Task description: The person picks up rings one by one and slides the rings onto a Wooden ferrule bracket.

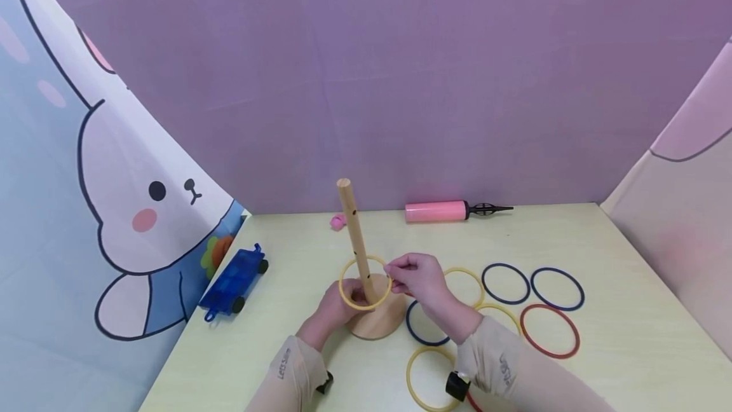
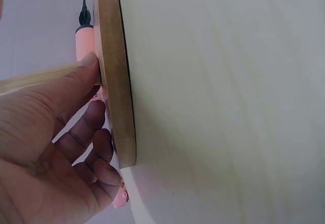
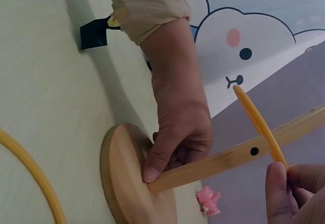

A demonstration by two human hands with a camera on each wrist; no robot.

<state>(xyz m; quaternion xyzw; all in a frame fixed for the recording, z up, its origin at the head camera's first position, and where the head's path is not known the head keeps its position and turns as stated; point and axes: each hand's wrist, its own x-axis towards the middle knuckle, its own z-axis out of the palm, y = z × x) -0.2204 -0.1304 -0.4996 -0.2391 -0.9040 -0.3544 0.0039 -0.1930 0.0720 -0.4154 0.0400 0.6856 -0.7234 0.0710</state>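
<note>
A wooden post (image 1: 352,221) rises from a round wooden base (image 1: 374,326). My left hand (image 1: 337,306) grips the post at its foot, thumb tip on the base in the left wrist view and fingers curled behind. With thumb and fingertips, my right hand (image 1: 422,278) pinches a thin yellow ring (image 1: 343,294) by its right edge. That ring lies around the lower part of the post, above the base. In the right wrist view the ring (image 3: 252,115) shows nearly edge-on, crossing the post (image 3: 213,168) near a dark hole.
Right of the base lie several yellow, blue and red rings, among them a red ring (image 1: 577,339) and a blue ring (image 1: 582,297). A pink hand pump (image 1: 436,212) and a small pink toy (image 1: 338,222) are at the back. A blue toy cart (image 1: 231,285) stands left.
</note>
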